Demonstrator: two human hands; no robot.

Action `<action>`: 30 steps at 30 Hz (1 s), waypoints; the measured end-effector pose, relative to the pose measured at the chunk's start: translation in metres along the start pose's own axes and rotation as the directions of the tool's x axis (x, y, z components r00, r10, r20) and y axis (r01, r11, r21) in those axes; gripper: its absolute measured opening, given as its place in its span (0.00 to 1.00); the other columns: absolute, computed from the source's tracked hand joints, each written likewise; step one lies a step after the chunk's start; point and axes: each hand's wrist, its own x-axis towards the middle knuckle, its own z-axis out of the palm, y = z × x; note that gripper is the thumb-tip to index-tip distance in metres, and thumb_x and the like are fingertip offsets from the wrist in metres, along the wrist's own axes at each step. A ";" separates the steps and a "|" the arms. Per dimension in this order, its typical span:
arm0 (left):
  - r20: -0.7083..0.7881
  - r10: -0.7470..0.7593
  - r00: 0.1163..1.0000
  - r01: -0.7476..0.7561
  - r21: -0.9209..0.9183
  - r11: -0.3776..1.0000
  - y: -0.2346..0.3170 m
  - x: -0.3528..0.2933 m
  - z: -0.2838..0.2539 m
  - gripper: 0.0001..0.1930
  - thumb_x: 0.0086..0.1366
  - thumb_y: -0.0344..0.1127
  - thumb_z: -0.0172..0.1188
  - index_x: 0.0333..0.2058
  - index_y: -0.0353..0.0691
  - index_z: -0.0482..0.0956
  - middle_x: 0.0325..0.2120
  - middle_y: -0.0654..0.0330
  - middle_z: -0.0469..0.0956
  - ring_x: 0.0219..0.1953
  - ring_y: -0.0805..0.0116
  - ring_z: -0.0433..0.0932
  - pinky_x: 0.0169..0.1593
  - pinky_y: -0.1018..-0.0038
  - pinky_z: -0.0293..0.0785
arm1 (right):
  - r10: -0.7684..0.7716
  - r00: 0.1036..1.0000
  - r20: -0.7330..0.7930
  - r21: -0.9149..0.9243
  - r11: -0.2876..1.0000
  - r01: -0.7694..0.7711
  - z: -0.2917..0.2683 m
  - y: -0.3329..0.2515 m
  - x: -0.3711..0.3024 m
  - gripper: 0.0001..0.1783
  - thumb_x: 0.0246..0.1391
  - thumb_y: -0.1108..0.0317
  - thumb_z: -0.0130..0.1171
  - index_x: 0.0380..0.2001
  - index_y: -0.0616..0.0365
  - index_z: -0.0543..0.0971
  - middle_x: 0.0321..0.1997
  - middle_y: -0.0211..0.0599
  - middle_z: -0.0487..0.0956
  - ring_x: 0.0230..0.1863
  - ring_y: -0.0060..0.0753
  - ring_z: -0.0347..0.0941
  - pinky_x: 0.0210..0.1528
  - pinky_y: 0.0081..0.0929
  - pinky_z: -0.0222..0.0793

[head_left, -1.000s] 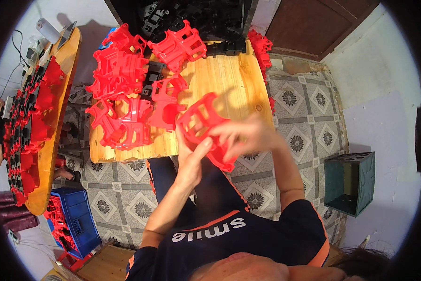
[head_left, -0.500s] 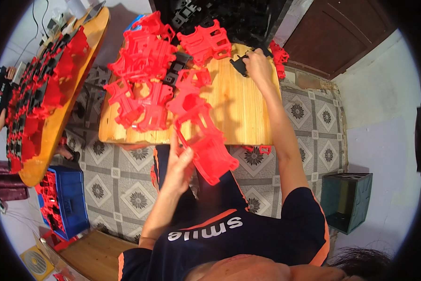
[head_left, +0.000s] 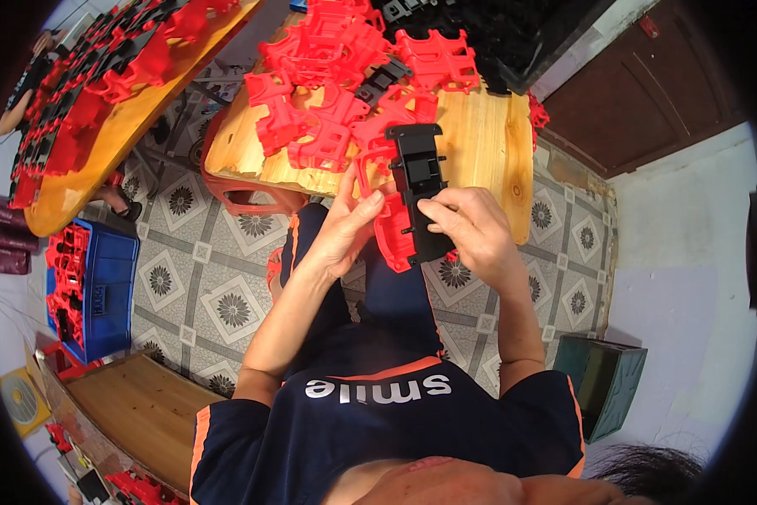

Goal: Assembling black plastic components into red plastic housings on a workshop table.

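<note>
In the head view, our left hand gripped an open-framed red plastic housing by its left side, while our right hand pinched a long black plastic part overlapping it; whether the two touched, we could not tell. We held both at the near edge of the pale wooden table, near similar red plastic housings.

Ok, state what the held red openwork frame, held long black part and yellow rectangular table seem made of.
Red frame: probably glossy plastic; thin walls, soft shine. Black part: likely satin plastic; moulded shape, little shine. Table: wood, perhaps varnished; visible grain.
</note>
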 end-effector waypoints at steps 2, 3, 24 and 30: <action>0.005 0.028 1.000 -0.028 0.005 1.000 -0.001 -0.002 -0.005 0.44 0.63 0.36 0.65 0.70 0.50 0.45 0.58 0.55 0.69 0.60 0.63 0.69 0.63 0.61 0.66 | -0.043 0.999 0.019 -0.053 0.998 0.044 0.005 -0.005 0.001 0.19 0.40 0.77 0.67 0.41 0.60 0.81 0.39 0.35 0.76 0.37 0.39 0.74 0.38 0.32 0.70; 0.013 0.039 0.999 -0.039 0.009 0.999 0.000 -0.003 -0.005 0.45 0.63 0.36 0.66 0.70 0.50 0.44 0.58 0.55 0.69 0.59 0.63 0.69 0.63 0.62 0.66 | -0.052 0.998 0.019 -0.050 0.997 0.053 0.006 -0.009 0.001 0.19 0.40 0.77 0.67 0.41 0.60 0.81 0.39 0.35 0.76 0.37 0.39 0.74 0.38 0.32 0.70; 0.048 0.139 0.989 -0.147 0.243 0.959 0.008 -0.014 0.006 0.41 0.66 0.36 0.55 0.70 0.48 0.41 0.58 0.53 0.66 0.52 0.61 0.75 0.54 0.60 0.75 | 0.554 0.831 0.049 0.634 0.625 -0.455 0.069 0.010 0.052 0.17 0.60 0.59 0.60 0.43 0.63 0.77 0.38 0.37 0.81 0.41 0.27 0.76 0.47 0.28 0.70; -0.188 0.413 0.891 -0.402 0.097 0.911 0.032 -0.009 0.005 0.35 0.69 0.39 0.57 0.67 0.46 0.47 0.54 0.57 0.68 0.53 0.69 0.72 0.53 0.66 0.75 | 0.385 0.868 0.315 0.810 0.368 -0.457 0.067 0.022 0.047 0.45 0.56 0.54 0.65 0.69 0.62 0.55 0.70 0.49 0.59 0.74 0.38 0.49 0.71 0.31 0.48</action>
